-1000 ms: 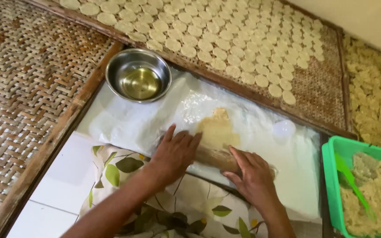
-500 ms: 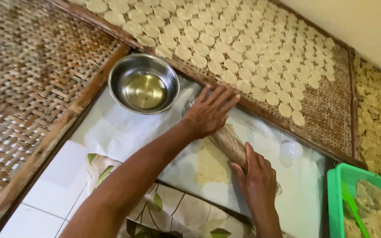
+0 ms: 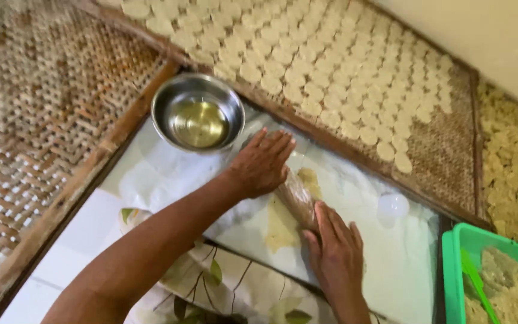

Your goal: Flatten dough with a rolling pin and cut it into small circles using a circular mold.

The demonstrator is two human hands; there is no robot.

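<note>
Rolling pin point(image 3: 298, 198) wrapped in clear film, long axis diagonal from upper left to lower right, lying on flattened pale dough point(image 3: 282, 225) over a white plastic sheet point(image 3: 391, 258). Left hand point(image 3: 263, 163) flat on upper end, fingers extended and close together; right hand point(image 3: 334, 252) flat on lower end, fingers together. Pin ends hidden under both palms. Steel bowl point(image 3: 198, 112) just beyond left hand, holding what seems to be oil. Green tub point(image 3: 454, 264) cut off at right edge. No labels legible.

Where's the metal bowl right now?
In the head view, the metal bowl sits upper left of centre on the white sheet, just beyond the left hand.
</note>
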